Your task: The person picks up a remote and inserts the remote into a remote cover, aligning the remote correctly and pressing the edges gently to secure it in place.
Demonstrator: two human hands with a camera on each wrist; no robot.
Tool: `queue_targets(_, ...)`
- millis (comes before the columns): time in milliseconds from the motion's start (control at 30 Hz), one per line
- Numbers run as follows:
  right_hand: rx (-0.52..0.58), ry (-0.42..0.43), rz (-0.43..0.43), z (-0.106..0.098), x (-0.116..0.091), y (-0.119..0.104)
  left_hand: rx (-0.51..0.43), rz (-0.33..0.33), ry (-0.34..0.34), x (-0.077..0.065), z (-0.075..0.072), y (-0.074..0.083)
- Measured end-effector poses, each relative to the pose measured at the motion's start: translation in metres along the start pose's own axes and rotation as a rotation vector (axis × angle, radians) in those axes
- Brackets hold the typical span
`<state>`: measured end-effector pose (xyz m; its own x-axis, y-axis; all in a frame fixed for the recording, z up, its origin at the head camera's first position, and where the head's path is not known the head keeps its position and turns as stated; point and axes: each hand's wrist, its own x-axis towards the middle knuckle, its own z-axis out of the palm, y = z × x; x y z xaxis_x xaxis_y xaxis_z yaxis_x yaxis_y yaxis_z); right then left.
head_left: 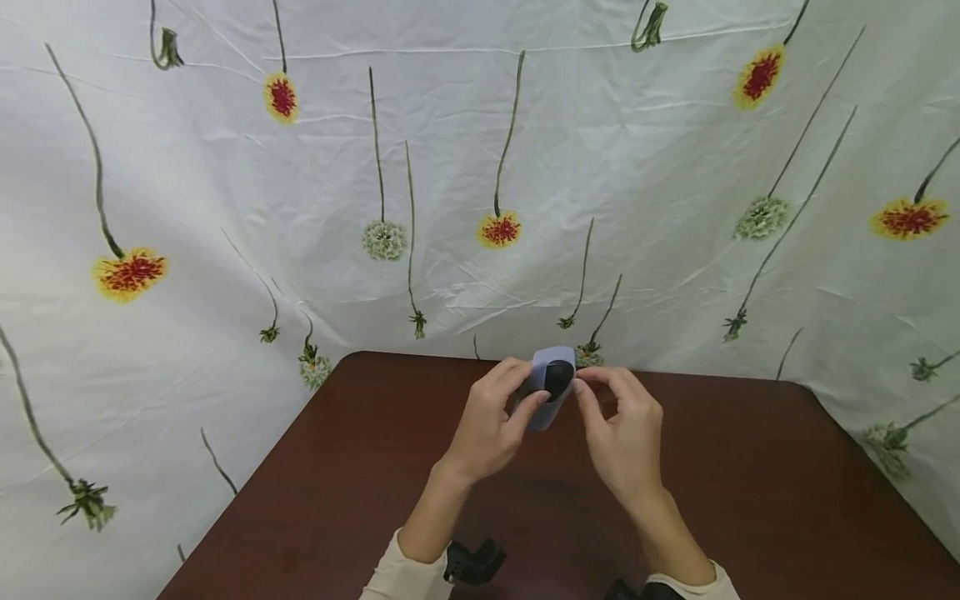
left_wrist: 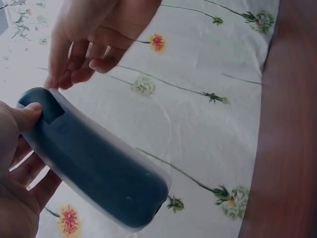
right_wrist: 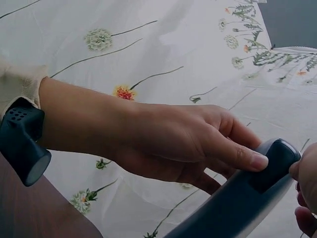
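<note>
A long, rounded blue-grey device [head_left: 542, 417] with a black oval part [head_left: 558, 377] at one end is held up over the table. My left hand [head_left: 483, 421] grips its side, and the left thumb lies on the black part. In the left wrist view the body of the device [left_wrist: 99, 163] slopes down to the right, with the left hand [left_wrist: 20, 168] at its upper end. My right hand [head_left: 622, 425] pinches at the edge beside the black part, thumb and index finger together. Its fingertips [left_wrist: 53, 82] hide that spot.
A dark red-brown table [head_left: 735, 467] lies below the hands. White cloth [head_left: 637, 150] printed with flowers hangs behind it and along both sides. A black camera mount [head_left: 476, 562] sits at the left wrist, and another dark one [head_left: 648, 592] at the right.
</note>
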<state>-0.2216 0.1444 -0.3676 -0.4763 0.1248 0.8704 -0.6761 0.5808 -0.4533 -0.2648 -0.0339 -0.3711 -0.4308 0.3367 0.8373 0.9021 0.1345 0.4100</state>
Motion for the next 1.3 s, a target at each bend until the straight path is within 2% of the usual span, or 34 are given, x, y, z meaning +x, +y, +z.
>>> queue_targets(67,0.113,-0.03,0.058,-0.001,0.001,0.001,-0.034,0.005,0.01,0.001,-0.002,-0.001)
queue_targets(200,0.377,-0.139,0.241,-0.004,0.002,0.005,-0.108,-0.003,0.006,0.001,-0.004,-0.002)
queue_targets(267,0.446,-0.219,0.305,-0.006,0.002,0.008,-0.168,-0.021,0.001,0.001,-0.005,-0.001)
queue_targets(333,0.458,-0.303,0.317,-0.007,0.002,0.012,-0.215,-0.049,-0.001,0.001,-0.005,0.001)
queue_targets(400,0.445,-0.361,0.293,-0.006,0.002,0.014,-0.238,-0.074,-0.001,0.0,-0.005,0.003)
queue_targets(467,0.409,-0.377,0.241,-0.005,0.0,0.016,-0.218,-0.08,0.002,0.0,-0.006,0.003)
queue_targets(600,0.329,-0.348,0.118,-0.003,-0.001,0.016,-0.114,-0.067,0.026,0.001,-0.01,0.003)
queue_targets(700,0.262,-0.333,0.043,-0.002,0.0,0.015,-0.067,-0.051,0.074,0.001,-0.016,0.003)
queue_targets(833,0.206,-0.339,-0.019,0.0,0.0,0.015,-0.064,0.03,0.158,0.003,-0.024,0.004)
queue_targets(900,0.199,-0.345,-0.039,0.001,0.0,0.015,-0.055,0.081,0.177,0.004,-0.026,0.005)
queue_targets(967,0.196,-0.35,-0.051,0.002,0.0,0.014,-0.043,0.121,0.175,0.006,-0.027,0.005)
queue_targets(1033,0.194,-0.352,-0.057,0.003,0.0,0.014,-0.045,0.13,0.157,0.007,-0.027,0.005)
queue_targets(1300,0.18,-0.36,-0.096,0.004,-0.001,0.012,-0.143,0.087,0.11,0.005,-0.03,0.004)
